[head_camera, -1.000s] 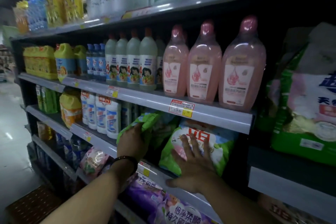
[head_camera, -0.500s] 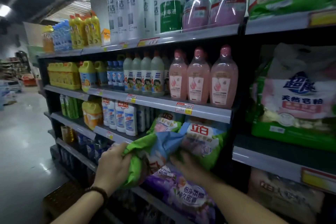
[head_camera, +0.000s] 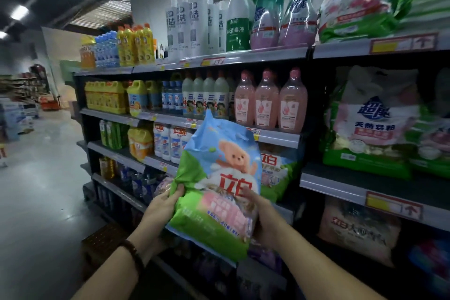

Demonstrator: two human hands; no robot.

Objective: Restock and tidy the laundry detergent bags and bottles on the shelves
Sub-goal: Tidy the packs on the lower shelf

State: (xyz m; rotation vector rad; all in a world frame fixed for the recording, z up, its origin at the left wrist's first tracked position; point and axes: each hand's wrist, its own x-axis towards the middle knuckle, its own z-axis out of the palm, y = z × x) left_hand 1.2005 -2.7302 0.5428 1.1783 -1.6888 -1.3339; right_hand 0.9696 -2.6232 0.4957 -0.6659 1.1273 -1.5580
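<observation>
L hand (head_camera: pixel 162 205) & R hand (head_camera: pixel 266 218) fingers curled round bag (head_camera: pixel 220 173) edges; floppy, may slip or knock far bottles (head_camera: pixel 267 105).

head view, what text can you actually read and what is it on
"立白": the held teddy-bear bag.
"超能" and "天然皂粉": large bag on the right shelf.
"84消毒液": green-and-white bottle, top shelf.
"洁": white bottles beside it.
Price tags and small print: too blurred to read.
</observation>
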